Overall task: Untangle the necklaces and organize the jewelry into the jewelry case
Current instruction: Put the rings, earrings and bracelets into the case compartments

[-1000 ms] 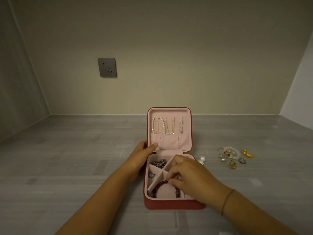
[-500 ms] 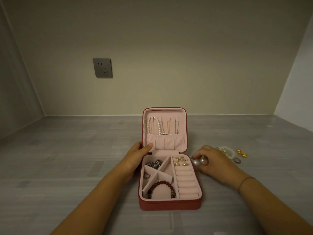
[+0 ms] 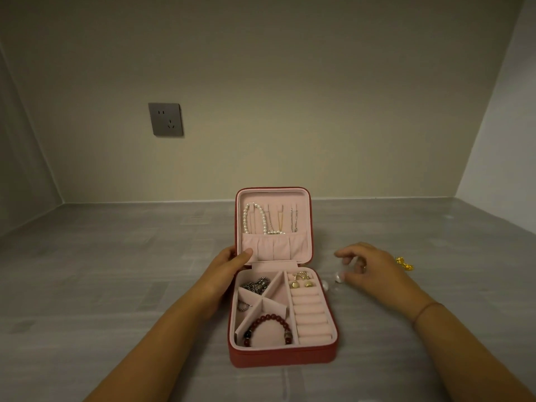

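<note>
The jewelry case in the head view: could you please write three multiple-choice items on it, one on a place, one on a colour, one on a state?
1. Where does the red bead bracelet lie?
A. in the near-left compartment of the jewelry case
B. on the ring rolls
C. on the table by the wall

2. What colour is the lining of the case?
A. black
B. pale pink
C. green

3. What is the right hand doing?
A. pressing the lid shut
B. holding the bracelet
C. open above the table, right of the case, by the pearl earrings

Answers:
1 A: the bracelet curls in the compartment nearest the camera, on the left.
2 B: lid pocket and dividers are pink.
3 C: its fingers are spread and grip nothing, while the left hand steadies the lid.
</note>
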